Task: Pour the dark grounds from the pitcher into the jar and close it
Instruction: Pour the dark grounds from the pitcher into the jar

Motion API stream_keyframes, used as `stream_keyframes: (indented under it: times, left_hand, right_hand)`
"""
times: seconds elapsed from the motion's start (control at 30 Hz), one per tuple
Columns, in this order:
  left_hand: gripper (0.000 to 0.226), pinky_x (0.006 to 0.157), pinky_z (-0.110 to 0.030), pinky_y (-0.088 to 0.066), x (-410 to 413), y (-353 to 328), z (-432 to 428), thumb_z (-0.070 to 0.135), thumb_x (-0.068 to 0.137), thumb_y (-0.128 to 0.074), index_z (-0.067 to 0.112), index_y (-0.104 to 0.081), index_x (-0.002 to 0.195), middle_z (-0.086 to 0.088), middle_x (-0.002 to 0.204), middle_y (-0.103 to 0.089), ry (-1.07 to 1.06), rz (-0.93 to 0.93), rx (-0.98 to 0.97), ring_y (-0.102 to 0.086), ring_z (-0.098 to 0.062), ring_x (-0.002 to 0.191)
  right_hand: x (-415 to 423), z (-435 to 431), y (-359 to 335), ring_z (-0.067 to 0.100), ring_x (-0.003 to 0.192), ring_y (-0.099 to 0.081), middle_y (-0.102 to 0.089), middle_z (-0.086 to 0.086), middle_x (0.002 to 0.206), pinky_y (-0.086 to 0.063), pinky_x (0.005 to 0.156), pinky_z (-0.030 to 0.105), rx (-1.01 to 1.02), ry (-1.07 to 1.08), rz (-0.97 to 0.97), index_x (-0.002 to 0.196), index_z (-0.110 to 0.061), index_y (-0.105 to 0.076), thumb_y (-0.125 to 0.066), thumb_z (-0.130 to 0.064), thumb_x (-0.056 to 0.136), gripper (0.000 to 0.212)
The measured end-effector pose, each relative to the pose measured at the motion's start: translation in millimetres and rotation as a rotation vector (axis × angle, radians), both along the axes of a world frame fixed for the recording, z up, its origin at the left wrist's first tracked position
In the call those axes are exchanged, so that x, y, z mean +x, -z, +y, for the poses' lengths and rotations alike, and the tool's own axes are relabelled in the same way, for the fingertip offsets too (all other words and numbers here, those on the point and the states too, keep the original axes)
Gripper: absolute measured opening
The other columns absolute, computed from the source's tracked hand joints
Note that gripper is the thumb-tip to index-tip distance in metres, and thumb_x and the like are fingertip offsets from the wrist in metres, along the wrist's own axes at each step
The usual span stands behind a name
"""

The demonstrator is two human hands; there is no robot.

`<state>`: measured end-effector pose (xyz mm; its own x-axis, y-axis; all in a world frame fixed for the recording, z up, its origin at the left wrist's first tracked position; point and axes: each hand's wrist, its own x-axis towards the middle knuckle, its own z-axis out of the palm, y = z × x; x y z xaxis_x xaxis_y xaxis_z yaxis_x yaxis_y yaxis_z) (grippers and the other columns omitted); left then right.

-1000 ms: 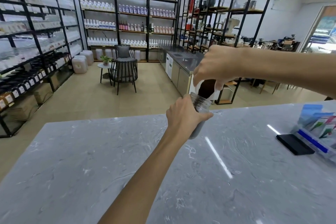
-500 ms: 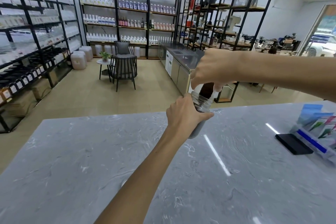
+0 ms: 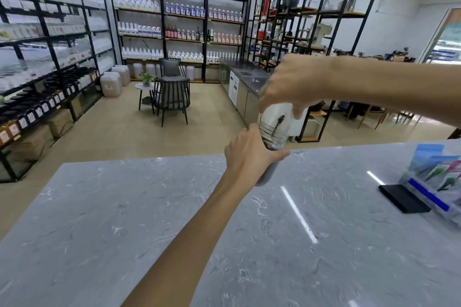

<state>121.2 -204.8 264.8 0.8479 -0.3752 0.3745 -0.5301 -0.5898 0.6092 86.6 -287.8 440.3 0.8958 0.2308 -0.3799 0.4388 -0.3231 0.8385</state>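
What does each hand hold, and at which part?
The left hand grips the jar around its body. The right hand holds the tipped pitcher from above, by its upper part.

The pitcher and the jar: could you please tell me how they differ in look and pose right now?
The pitcher is white and opaque; the jar is clear, with ribbed threads near its mouth. The pitcher is tipped over above the jar, a thin dark trail of grounds running down; the jar stands below on the counter, mouth up. The right hand holds the pitcher; the left hand wraps the jar. Both are open and held.
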Motion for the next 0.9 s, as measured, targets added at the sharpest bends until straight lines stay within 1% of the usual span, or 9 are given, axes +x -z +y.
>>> stream_keyframes:
  times: [0.07, 0.2, 0.3, 0.4, 0.5, 0.63, 0.77, 0.83, 0.9]
  left_hand:
    - [0.073, 0.072, -0.034, -0.039, -1.0, 0.6, 0.8, 0.072, 0.068, -0.078, 0.017, -0.059, 0.111, -0.002, 0.11, -0.069, -0.002, 0.003, -0.011, -0.066, -0.026, 0.101]
    - [0.072, 0.073, -0.035, -0.038, -1.4, -3.3, 3.2, 0.072, 0.067, -0.078, 0.018, -0.059, 0.111, -0.001, 0.11, -0.069, -0.004, 0.006, -0.014, -0.066, -0.027, 0.103]
    - [0.072, 0.073, -0.035, -0.037, 0.0, -6.6, 6.0, 0.072, 0.068, -0.078, 0.02, -0.059, 0.114, 0.0, 0.112, -0.069, -0.015, -0.009, -0.013, -0.066, -0.027, 0.104]
    - [0.073, 0.072, -0.034, -0.038, 0.6, -8.2, 9.0, 0.071, 0.067, -0.078, 0.02, -0.059, 0.115, 0.0, 0.11, -0.069, -0.015, -0.016, -0.006, -0.066, -0.026, 0.102]
    - [0.073, 0.072, -0.033, -0.04, 0.2, -5.5, 11.1, 0.072, 0.068, -0.078, 0.021, -0.059, 0.116, 0.001, 0.112, -0.069, -0.012, -0.015, -0.02, -0.066, -0.025, 0.102]
    - [0.073, 0.071, -0.034, -0.039, -0.5, -3.4, 12.9, 0.071, 0.066, -0.079, 0.02, -0.059, 0.115, 0.0, 0.11, -0.069, -0.03, -0.045, -0.017, -0.067, -0.026, 0.1]
    - [0.074, 0.072, -0.034, -0.039, 1.3, -5.3, 14.0, 0.072, 0.067, -0.078, 0.021, -0.058, 0.117, 0.001, 0.113, -0.07, -0.037, -0.054, -0.036, -0.067, -0.026, 0.103]
    - [0.075, 0.073, -0.034, -0.04, 1.8, -7.7, 14.0, 0.072, 0.066, -0.078, 0.022, -0.058, 0.118, 0.0, 0.113, -0.069, -0.04, -0.065, -0.022, -0.067, -0.026, 0.103]
    - [0.075, 0.074, -0.035, -0.042, 1.0, -8.0, 14.1, 0.072, 0.067, -0.078, 0.021, -0.058, 0.119, 0.0, 0.114, -0.069, -0.034, -0.069, -0.005, -0.067, -0.026, 0.104]
  right_hand:
    - [-1.6, 3.2, -5.4, 0.017, 0.104, -0.063, -0.062, -0.012, 0.13, -0.039, 0.068, 0.028, 0.05, 0.039, -0.027, 0.14, -0.04, -0.039, -0.077, -0.058, 0.069, 0.083]
    - [-1.5, 7.8, -3.2, 0.019, 0.105, -0.064, -0.063, -0.011, 0.13, -0.042, 0.073, 0.028, -0.027, 0.011, -0.011, 0.14, -0.04, -0.04, -0.077, -0.058, 0.07, 0.081]
    - [-3.1, 11.2, -3.9, 0.018, 0.105, -0.064, -0.062, -0.012, 0.131, -0.042, 0.071, 0.027, 0.025, 0.018, -0.026, 0.14, -0.041, -0.041, -0.077, -0.058, 0.07, 0.081]
    - [-1.8, 12.3, -1.0, 0.02, 0.11, -0.063, -0.06, -0.013, 0.133, -0.044, 0.076, 0.031, -0.032, -0.015, -0.016, 0.141, -0.041, -0.04, -0.077, -0.056, 0.072, 0.08]
    - [-4.1, 11.1, -6.6, 0.018, 0.105, -0.063, -0.06, -0.014, 0.132, -0.039, 0.07, 0.028, 0.046, 0.021, -0.04, 0.14, -0.043, -0.04, -0.077, -0.057, 0.07, 0.081]
    - [-2.0, 12.0, 2.6, 0.019, 0.108, -0.063, -0.06, -0.012, 0.133, -0.043, 0.075, 0.03, -0.026, -0.029, -0.014, 0.141, -0.039, -0.041, -0.078, -0.054, 0.072, 0.08]
    - [-5.3, 13.1, -3.2, 0.019, 0.108, -0.063, -0.059, -0.013, 0.134, -0.047, 0.076, 0.029, 0.061, -0.032, -0.042, 0.141, -0.04, -0.04, -0.078, -0.056, 0.071, 0.081]
    - [-4.9, 13.8, -0.4, 0.02, 0.111, -0.062, -0.059, -0.011, 0.135, -0.051, 0.082, 0.032, 0.018, -0.063, -0.04, 0.142, -0.038, -0.04, -0.078, -0.053, 0.072, 0.081]
    - [-7.0, 9.9, -4.0, 0.019, 0.108, -0.063, -0.058, -0.011, 0.135, -0.049, 0.075, 0.029, 0.018, -0.044, -0.056, 0.142, -0.038, -0.039, -0.077, -0.056, 0.07, 0.083]
